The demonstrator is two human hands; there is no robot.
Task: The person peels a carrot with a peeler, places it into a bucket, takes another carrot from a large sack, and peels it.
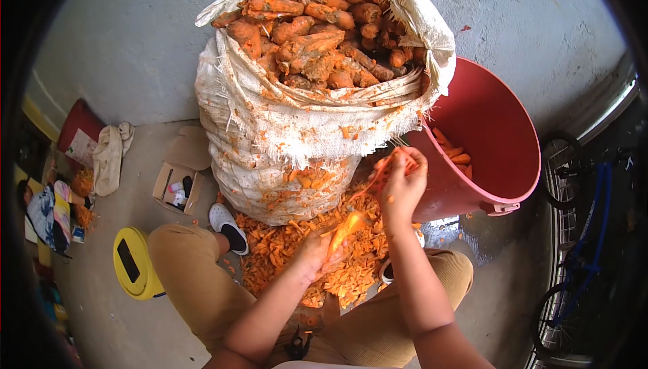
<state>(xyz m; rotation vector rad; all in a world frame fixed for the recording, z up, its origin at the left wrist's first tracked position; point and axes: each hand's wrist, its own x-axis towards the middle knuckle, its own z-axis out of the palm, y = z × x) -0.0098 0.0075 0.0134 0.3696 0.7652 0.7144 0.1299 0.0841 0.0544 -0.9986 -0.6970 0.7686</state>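
My left hand [318,256] is wrapped round a bright orange peeled carrot [346,232], its tip pointing up and to the right. Raised beside the sack, my right hand [406,179] grips an orange-red peeler [385,168]; its blade is hard to make out. The peeler is apart from the carrot. Beneath both hands spreads a heap of orange peelings [270,251] between my legs. In front of me stands a tall white woven sack [270,123], open at the top and full of unpeeled carrots [310,48] with dirt on them.
A red bucket [503,119] with several peeled carrots [455,153] inside stands right of the sack. To the left are a small cardboard box [177,173] and a yellow round-topped object [135,264]. A blue-framed bicycle [594,234] is at the far right.
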